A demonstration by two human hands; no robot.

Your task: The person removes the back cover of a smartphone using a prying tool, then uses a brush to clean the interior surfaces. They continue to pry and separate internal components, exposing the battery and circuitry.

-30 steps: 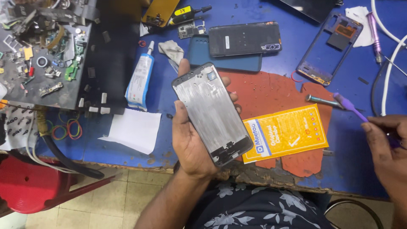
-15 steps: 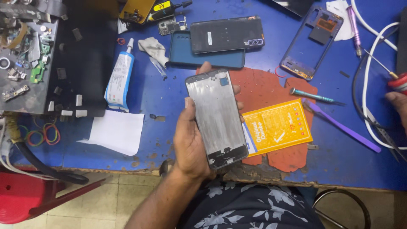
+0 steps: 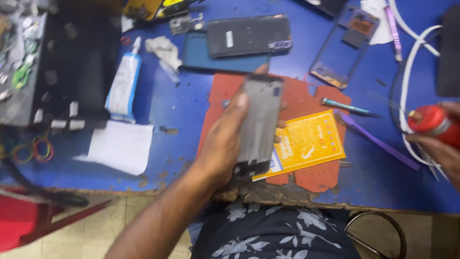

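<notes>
The phone frame (image 3: 258, 125), a thin grey metal plate with a dark strip at its lower end, sits upright and slightly tilted in the left hand (image 3: 225, 139), raised above the blue surface (image 3: 182, 105) over a worn red mat (image 3: 306, 98). The left hand grips it from the side, thumb pressed on its near face and fingertips curling around the far edge. The picture is blurred here, so finer detail on the frame cannot be made out. At the right edge, the right hand (image 3: 438, 146) is wrapped around a red-handled tool (image 3: 433, 122), whose tip points left toward a loop of white cable (image 3: 407, 86). Just beside the frame lies a yellow card (image 3: 311, 141) on the mat, with a purple pry tool (image 3: 378, 141) and a teal screwdriver (image 3: 347, 106) near it. Farther back rest a dark phone (image 3: 249, 36) on top of a blue back cover (image 3: 215, 62), and another empty phone frame (image 3: 342, 48) to their right. To the left lie a glue tube (image 3: 123, 86), a crumpled cloth (image 3: 163, 48), a sheet of white paper (image 3: 122, 146) and some rubber bands (image 3: 33, 148).
</notes>
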